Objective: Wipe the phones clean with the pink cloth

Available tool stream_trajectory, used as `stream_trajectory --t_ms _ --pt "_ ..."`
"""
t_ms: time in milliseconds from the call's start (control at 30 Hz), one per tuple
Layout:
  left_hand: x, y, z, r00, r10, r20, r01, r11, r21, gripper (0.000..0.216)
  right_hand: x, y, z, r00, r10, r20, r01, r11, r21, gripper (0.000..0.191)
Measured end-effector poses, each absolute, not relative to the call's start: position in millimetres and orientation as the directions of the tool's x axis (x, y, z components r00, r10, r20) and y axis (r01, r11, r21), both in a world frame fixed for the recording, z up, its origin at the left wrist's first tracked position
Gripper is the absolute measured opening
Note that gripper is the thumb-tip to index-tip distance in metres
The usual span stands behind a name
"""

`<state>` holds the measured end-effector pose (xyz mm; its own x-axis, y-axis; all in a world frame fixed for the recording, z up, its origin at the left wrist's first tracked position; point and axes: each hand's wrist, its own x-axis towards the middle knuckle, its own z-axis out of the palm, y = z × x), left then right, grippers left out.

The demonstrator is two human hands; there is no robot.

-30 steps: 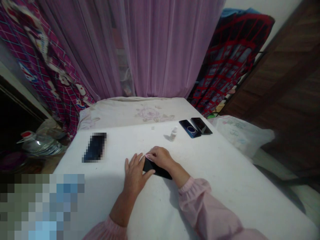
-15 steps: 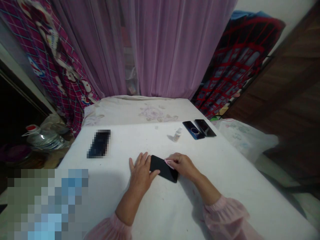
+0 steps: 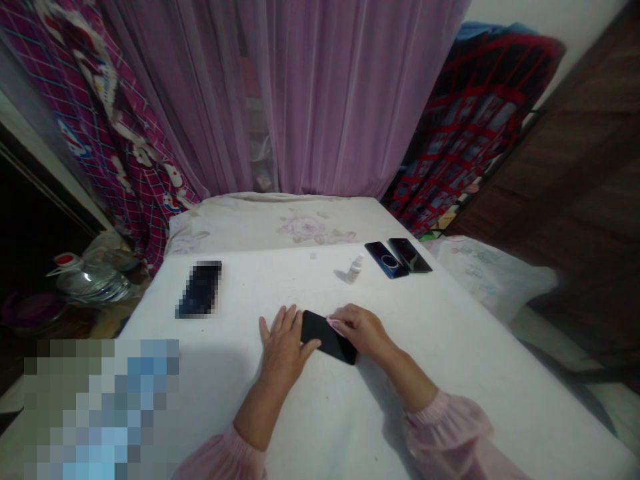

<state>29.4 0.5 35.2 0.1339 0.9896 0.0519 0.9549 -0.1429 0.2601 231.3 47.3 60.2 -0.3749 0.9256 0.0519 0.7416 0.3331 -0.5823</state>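
The left hand (image 3: 284, 348) lies open, fingers spread, at the left end of the black, flat, rectangular phone (image 3: 316, 327), its thumb upon the surface. At the phone's right part, the right hand (image 3: 364, 330) pinches a thin pink piece of cloth (image 3: 332, 323). I judge the phone could turn or slide if the thumb presses too weakly against a strong push. Left of the phone, a dark rectangular object (image 3: 200, 288) is covered by pixel blocks; the phone's left edge and most of the cloth are hidden by fingers.

Purple curtains (image 3: 345, 100) hang behind, a red-capped jug (image 3: 95, 281) at left.
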Motion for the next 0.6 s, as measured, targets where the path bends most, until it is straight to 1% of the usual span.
stream_trajectory --t_ms 67,167,233,300,333,400,467,500,533,600 --pt "29 1 32 0.131 0.990 0.058 0.954 -0.142 0.263 0.057 262 31 56 -0.310 0.949 0.063 0.734 0.281 -0.619 0.024" --pt "26 2 28 0.152 0.984 0.091 0.944 -0.172 0.283 0.066 294 8 44 -0.104 0.987 0.119 0.660 0.158 -0.735 0.031" --pt "22 6 26 0.251 0.961 0.117 0.913 -0.275 0.301 0.077 300 -1 35 0.033 0.989 0.144 0.546 0.103 -0.831 0.038" --pt "19 11 27 0.386 0.915 0.119 0.862 -0.404 0.307 0.085 298 -5 27 0.132 0.979 0.153 0.441 0.081 -0.894 0.041" --pt "18 14 28 0.436 0.894 0.105 0.840 -0.446 0.309 0.085 295 -6 25 0.167 0.972 0.166 0.404 0.086 -0.911 0.041" --pt "16 18 33 0.481 0.873 0.079 0.820 -0.480 0.311 0.079 289 -5 21 0.205 0.960 0.189 0.354 0.107 -0.929 0.040" --pt "18 20 42 0.463 0.884 0.072 0.840 -0.463 0.284 0.073 286 -3 19 0.211 0.956 0.204 0.323 0.129 -0.937 0.039" --pt "19 19 47 0.427 0.901 0.075 0.865 -0.431 0.256 0.071 286 -2 18 0.205 0.956 0.210 0.314 0.139 -0.939 0.039" --pt "22 16 52 0.369 0.926 0.076 0.900 -0.377 0.221 0.070 286 -2 17 0.197 0.956 0.217 0.309 0.150 -0.939 0.038" --pt "30 7 62 0.203 0.977 0.063 0.968 -0.210 0.139 0.069 287 -1 14 0.181 0.955 0.233 0.304 0.171 -0.937 0.038"
